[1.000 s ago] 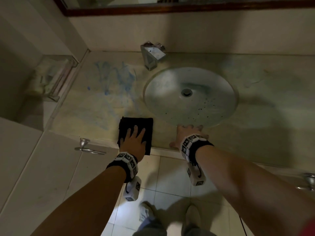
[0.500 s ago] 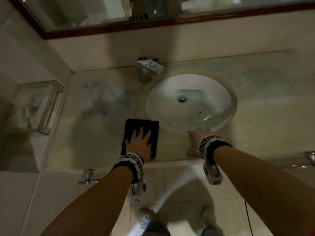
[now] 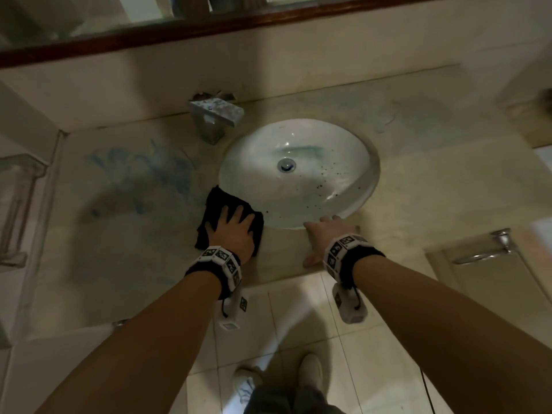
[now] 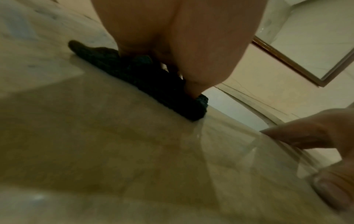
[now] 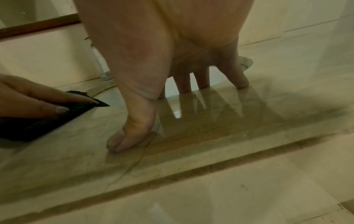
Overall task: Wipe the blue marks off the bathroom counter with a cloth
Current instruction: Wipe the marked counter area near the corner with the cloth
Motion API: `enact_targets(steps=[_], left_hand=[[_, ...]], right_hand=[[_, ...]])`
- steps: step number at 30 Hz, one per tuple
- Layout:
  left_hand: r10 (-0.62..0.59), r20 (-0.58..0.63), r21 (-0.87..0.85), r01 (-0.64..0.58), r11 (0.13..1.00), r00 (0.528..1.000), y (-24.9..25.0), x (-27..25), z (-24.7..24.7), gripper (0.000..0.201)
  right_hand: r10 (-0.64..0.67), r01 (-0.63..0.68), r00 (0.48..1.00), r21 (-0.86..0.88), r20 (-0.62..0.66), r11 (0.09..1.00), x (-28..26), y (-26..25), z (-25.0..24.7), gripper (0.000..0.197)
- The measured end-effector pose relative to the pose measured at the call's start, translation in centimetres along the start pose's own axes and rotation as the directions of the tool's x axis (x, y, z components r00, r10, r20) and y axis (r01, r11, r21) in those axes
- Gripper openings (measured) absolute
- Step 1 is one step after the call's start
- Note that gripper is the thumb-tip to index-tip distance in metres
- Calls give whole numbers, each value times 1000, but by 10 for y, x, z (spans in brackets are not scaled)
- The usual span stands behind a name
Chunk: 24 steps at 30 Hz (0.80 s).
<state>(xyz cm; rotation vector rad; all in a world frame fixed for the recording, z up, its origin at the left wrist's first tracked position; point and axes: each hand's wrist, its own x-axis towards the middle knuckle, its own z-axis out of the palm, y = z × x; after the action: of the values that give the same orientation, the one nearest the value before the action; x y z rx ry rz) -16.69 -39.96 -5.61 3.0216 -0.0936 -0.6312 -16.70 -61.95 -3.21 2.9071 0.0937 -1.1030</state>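
A black cloth point(image 3: 216, 206) lies flat on the beige marble counter point(image 3: 433, 186), just left of the sink's front edge. My left hand point(image 3: 231, 231) presses down on the cloth point(image 4: 134, 72) with spread, straight fingers. Smeared blue marks point(image 3: 149, 171) cover the counter behind and left of the cloth. My right hand point(image 3: 325, 234) rests on the counter's front strip with straight fingers reaching the sink rim and holds nothing. In the right wrist view its fingertips point(image 5: 130, 141) touch the glossy stone, with the cloth point(image 5: 38, 122) at the far left.
A white oval sink point(image 3: 298, 171) with dark specks is set in the counter's middle. A square metal tap point(image 3: 213, 118) stands behind its left side. A wood-framed mirror point(image 3: 149, 34) runs along the back wall. A glass shelf point(image 3: 18, 204) hangs at the left; a cabinet handle point(image 3: 484, 252) is front right.
The cloth under my left hand has slid right and away from me, toward the sink's edge, and turned slightly. My right hand stays on the counter's front strip.
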Motion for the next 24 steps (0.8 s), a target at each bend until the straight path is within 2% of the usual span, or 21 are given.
enact_targets(steps=[5, 11, 14, 20, 24], left_hand=[[2, -60, 3, -2, 1000, 998, -2, -5, 9, 51], [14, -43, -17, -14, 1000, 999, 5, -34, 19, 57], [-18, -27, -53, 17, 998, 999, 5, -50, 22, 57], [-82, -26, -97, 79, 992, 996, -9, -71, 28, 58], [-120, -8, -88, 119, 989, 993, -27, -88, 35, 58]], right_hand=[[-4, 3, 1000, -18, -23, 1000, 3, 1, 4, 90], [9, -9, 1000, -13, -4, 1000, -9, -6, -4, 88], [17, -17, 1000, -4, 10, 1000, -9, -20, -9, 86], [-122, 123, 985, 0, -120, 992, -16, -74, -1, 77], [-222, 222, 969, -14, -112, 975, -16, -101, 4, 82]])
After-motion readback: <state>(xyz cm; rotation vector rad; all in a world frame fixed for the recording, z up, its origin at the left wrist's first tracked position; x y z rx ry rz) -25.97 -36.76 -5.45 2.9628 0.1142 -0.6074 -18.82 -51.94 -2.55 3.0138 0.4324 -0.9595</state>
